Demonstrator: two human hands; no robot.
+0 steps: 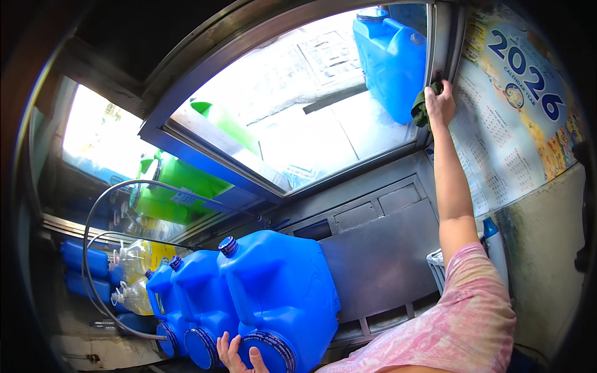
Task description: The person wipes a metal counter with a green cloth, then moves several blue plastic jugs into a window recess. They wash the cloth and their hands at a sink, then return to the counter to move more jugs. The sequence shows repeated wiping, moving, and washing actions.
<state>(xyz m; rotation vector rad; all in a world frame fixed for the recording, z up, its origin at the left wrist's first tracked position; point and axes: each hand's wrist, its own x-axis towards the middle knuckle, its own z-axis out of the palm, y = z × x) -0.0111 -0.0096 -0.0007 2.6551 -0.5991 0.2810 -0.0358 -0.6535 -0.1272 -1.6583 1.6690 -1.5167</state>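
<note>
My right arm reaches up to the right side of the metal window frame (439,46). There my right hand (440,102) is closed on a dark green cloth (420,113), which lies against the frame. Low in the view, my left hand (239,359) has its fingers apart beside the wide dark blue cap (268,349) of the nearest blue water jug (286,273). Part of that hand is cut off by the lower edge. I cannot tell whether its fingers touch the cap.
More blue jugs (205,292) stand to the left, with a grey hose (87,248) arching over them. Clear plastic bottles (134,261) are behind. Through the glass show another blue jug (392,68) and a green container (180,193). A calendar poster (497,137) covers the right wall.
</note>
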